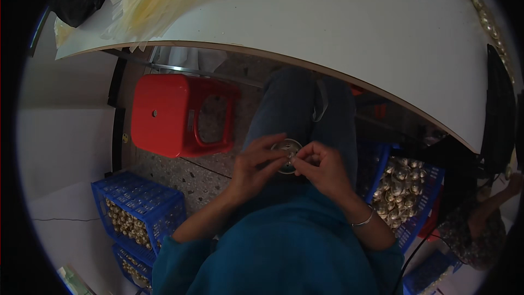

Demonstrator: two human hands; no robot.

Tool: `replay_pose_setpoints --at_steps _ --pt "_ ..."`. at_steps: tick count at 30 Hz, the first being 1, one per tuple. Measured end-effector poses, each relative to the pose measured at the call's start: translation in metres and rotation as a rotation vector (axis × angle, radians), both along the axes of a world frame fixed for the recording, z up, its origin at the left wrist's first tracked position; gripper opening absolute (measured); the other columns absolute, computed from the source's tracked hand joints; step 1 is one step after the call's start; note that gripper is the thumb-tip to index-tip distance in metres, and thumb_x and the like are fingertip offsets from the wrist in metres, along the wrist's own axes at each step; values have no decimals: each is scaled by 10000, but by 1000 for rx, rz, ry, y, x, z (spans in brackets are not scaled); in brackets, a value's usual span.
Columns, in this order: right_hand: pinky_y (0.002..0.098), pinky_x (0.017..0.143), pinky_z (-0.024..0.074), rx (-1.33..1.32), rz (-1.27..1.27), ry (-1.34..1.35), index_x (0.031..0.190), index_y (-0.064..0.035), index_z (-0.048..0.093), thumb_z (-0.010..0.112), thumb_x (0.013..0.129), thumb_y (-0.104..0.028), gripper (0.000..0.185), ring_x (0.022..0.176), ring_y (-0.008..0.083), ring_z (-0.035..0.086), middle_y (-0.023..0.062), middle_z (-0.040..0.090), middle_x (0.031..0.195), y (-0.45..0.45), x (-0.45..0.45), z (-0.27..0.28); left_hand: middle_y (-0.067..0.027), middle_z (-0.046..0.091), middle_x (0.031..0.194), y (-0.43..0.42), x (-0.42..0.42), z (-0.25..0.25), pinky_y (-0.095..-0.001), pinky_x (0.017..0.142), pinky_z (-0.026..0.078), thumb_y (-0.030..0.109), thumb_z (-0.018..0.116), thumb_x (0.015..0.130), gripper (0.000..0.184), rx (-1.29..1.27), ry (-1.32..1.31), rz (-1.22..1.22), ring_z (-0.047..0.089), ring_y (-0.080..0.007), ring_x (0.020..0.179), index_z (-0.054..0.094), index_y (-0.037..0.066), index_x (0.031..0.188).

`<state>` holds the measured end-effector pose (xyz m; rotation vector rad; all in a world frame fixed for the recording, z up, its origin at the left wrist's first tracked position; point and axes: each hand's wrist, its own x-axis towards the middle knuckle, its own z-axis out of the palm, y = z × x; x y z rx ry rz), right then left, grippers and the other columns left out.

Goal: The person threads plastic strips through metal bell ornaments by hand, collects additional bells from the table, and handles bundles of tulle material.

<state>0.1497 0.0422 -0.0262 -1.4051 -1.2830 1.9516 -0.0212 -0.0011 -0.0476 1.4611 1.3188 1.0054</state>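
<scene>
Over my lap, my left hand (256, 165) and my right hand (323, 168) meet with the fingertips nearly touching. Between and beneath them sits a round, shiny metal piece (295, 143), like a small dish or lid, partly covered by the fingers. The left thumb and fingers reach across it and close toward the middle. My right thumb and index finger are pinched together at its centre. Whatever small thing lies at the fingertips is too small to name. A bracelet (364, 221) circles my right wrist.
A white table (338, 27) carries a heap of pale yellow strips (158, 0). On the floor stand a red stool (161, 115) and blue crates (139, 199) holding shiny metal pieces. At right, another blue crate (423, 207) holds metal pieces (398, 186); another person's arm (491, 207) is beyond it.
</scene>
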Motion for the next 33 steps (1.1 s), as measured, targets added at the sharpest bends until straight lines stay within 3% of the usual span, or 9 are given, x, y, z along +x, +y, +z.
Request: replay_pose_setpoints --at_steps 3,8,11,18,23,26,27,29,33 --pt "175 547 439 8 27 -19 815 -6 530 599 787 -61 93 628 76 573 37 585 719 0 2 -1 -131 528 1145 3 2 1 -336 868 406 40 579 770 166 -67 -23 -8 508 -243 1040 602 34 934" --pt "174 569 435 -208 136 315 935 0 558 601 789 -73 169 647 78 562 38 586 732 2 29 8 -115 561 1018 2 16 9 -290 798 420 36 552 787 45 -233 -169 189 538 -199 947 531 26 826" --pt "178 571 438 -310 182 448 999 -4 560 608 785 -80 232 648 80 559 40 587 739 -16 63 2 -125 559 1015 4 14 13 -291 795 419 32 545 791 71 -96 -70 114 537 -190 936 520 24 858" --pt "197 583 455 -256 -58 335 1013 0 543 591 785 -43 237 645 88 561 47 593 741 -27 75 -12 -128 548 1009 8 23 9 -336 784 428 45 598 746 166 69 86 -106 542 -253 916 524 32 894" --pt "218 610 479 -49 -146 90 1052 14 472 588 771 2 304 650 115 591 83 608 720 -23 94 5 -117 508 1066 20 52 35 -390 796 406 153 686 648 407 304 601 -233 483 -304 979 513 48 1001" --pt "220 602 488 -54 -150 46 977 14 517 594 774 -10 219 647 117 597 85 610 712 -17 97 4 -118 505 1070 21 62 19 -398 827 392 179 695 641 493 108 862 -390 463 -316 1005 490 40 1067" --pt "220 602 488 -50 -146 51 977 14 517 594 774 -10 219 647 117 597 85 610 712 -15 95 5 -118 505 1070 20 58 17 -398 827 392 179 695 641 493 110 868 -384 463 -316 1005 490 40 1067" --pt "217 585 492 -89 -143 192 894 18 555 601 777 -24 132 644 111 596 87 614 713 -15 83 5 -124 499 1050 12 34 16 -399 893 363 166 705 642 529 135 479 -286 430 -301 1054 483 55 1108" --pt "199 569 475 -115 -95 367 840 10 579 611 779 -41 86 627 90 579 56 603 690 -5 45 -3 -129 435 1121 -2 -12 15 -397 943 337 146 703 664 563 -21 320 -219 386 -277 1115 462 84 1168"
